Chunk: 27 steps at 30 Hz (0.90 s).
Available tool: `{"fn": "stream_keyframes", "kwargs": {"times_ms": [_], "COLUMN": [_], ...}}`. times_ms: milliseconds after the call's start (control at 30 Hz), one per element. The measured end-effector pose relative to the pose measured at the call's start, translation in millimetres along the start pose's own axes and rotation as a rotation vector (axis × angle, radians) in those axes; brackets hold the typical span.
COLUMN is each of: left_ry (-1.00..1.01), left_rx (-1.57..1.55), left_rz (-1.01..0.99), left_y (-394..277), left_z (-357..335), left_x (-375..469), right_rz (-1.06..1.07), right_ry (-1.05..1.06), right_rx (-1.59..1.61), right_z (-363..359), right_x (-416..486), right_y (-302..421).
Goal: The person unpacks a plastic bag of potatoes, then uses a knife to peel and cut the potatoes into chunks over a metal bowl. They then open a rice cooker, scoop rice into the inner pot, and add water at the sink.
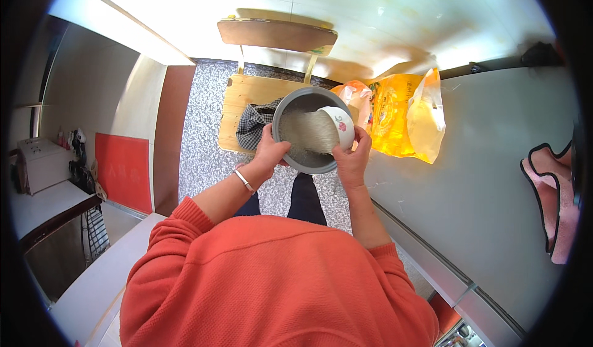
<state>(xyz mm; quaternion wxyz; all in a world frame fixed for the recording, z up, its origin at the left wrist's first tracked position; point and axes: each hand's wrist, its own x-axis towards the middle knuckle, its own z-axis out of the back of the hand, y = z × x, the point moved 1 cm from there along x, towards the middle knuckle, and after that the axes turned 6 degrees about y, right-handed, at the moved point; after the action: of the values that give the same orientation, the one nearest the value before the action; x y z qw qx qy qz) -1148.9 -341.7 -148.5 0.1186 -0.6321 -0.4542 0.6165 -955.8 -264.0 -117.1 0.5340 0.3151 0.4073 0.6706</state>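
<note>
My left hand (271,151) grips the left rim of a round grey metal pot (303,97), thumb over the edge. On the other side, my right hand (353,159) holds a white bowl (345,127) with a pink flower motif, tipped inside the pot. White rice grains (315,131) spill from the bowl toward the pot's inside, slightly blurred. The pot is held over the front part of a wooden chair seat (231,115). A black-and-white checkered cloth (252,122) lies on that seat, partly hidden by the pot.
A yellow plastic bag (394,115) and a pinkish bag (354,94) stand right of the chair, by a grey countertop (444,198). Pink fuzzy slipper-like items (551,208) lie at far right. A red mat (123,173) is at left, on speckled flooring (204,129) beyond a brown threshold (171,138).
</note>
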Motion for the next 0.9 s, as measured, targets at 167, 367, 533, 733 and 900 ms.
{"fn": "stream_keyframes", "kwargs": {"times_ms": [167, 367, 533, 733, 900], "left_ry": [-0.012, -0.006, 0.020, -0.003, -0.085], "left_rx": [-0.072, -0.110, -0.168, -0.152, -0.198], "left_rz": [-0.027, 0.002, 0.040, 0.046, 0.074], "left_y": [2.5, 5.8, 9.2, 17.4, 30.9], "left_z": [5.4, 7.6, 7.3, 13.4, 25.8], "left_x": [-4.0, -8.5, -11.0, -9.3, -8.5], "right_rz": [0.322, 0.687, 0.350, -0.231, -0.679], "right_ry": [-0.018, -0.058, -0.128, -0.261, -0.170], "right_rx": [-0.337, -0.443, -0.041, 0.646, 1.007], "right_z": [-3.8, 6.4, 10.9, 29.8, 29.0], "right_x": [-11.2, -17.9, -13.7, 0.9, 0.0], "right_y": [24.6, 46.2, 47.1, 12.3, -66.8]}}
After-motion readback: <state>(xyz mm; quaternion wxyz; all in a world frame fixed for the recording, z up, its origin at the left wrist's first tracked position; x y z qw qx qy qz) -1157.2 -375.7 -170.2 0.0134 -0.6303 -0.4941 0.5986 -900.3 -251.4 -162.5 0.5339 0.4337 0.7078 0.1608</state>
